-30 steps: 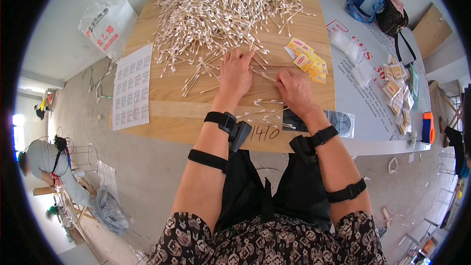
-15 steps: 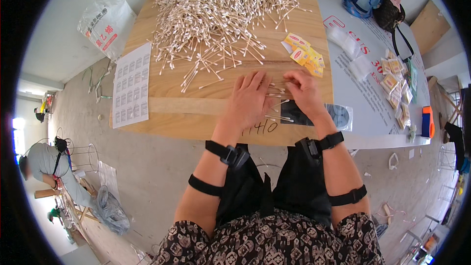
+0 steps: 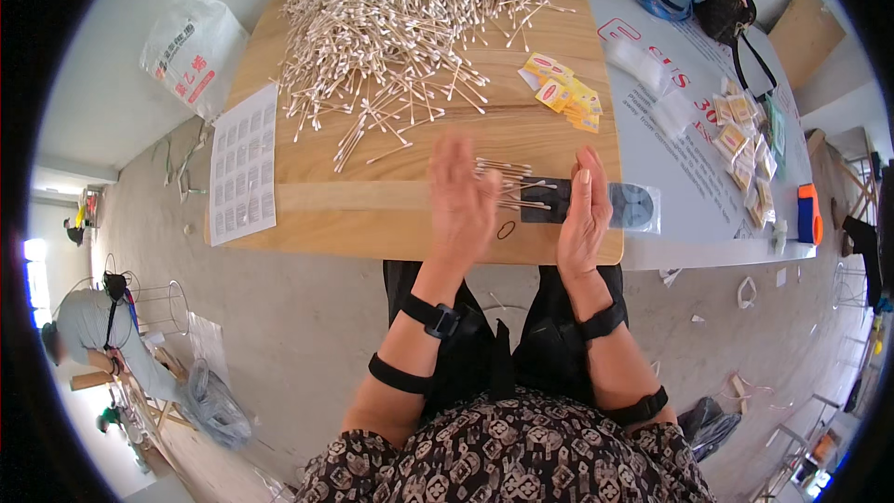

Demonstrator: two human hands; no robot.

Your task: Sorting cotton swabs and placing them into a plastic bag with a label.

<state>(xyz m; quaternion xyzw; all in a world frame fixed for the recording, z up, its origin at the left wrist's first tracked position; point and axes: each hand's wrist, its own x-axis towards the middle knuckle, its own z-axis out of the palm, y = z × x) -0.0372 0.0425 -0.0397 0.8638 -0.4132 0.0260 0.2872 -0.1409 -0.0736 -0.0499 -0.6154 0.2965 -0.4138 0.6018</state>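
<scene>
Between my two hands a small group of cotton swabs [image 3: 507, 188] lies on the wooden table, their right ends over a dark flat piece [image 3: 549, 202]. My left hand [image 3: 463, 200] is at the left ends of these swabs, its fingers stretched out and blurred at the tips. On the other side my right hand [image 3: 586, 214] stands on edge, fingers straight and held together, palm toward the swabs; nothing shows in its grip. A big heap of cotton swabs [image 3: 391, 28] covers the far part of the table. Yellow printed packets [image 3: 564, 93] lie at the far right of the wood.
A printed sheet [image 3: 244, 168] lies along the table's left edge. To the right, a grey-white board [image 3: 643, 144] bears filled small bags [image 3: 745, 154], clear plastic bags [image 3: 652, 74], an orange-and-blue object [image 3: 809, 214] and a dark bag [image 3: 724, 5]. Another person [image 3: 107, 335] bends at the far left.
Both hands have drawn apart from over the swabs, baring them and the dark piece. The right hand has turned on edge, and the view has shifted slightly.
</scene>
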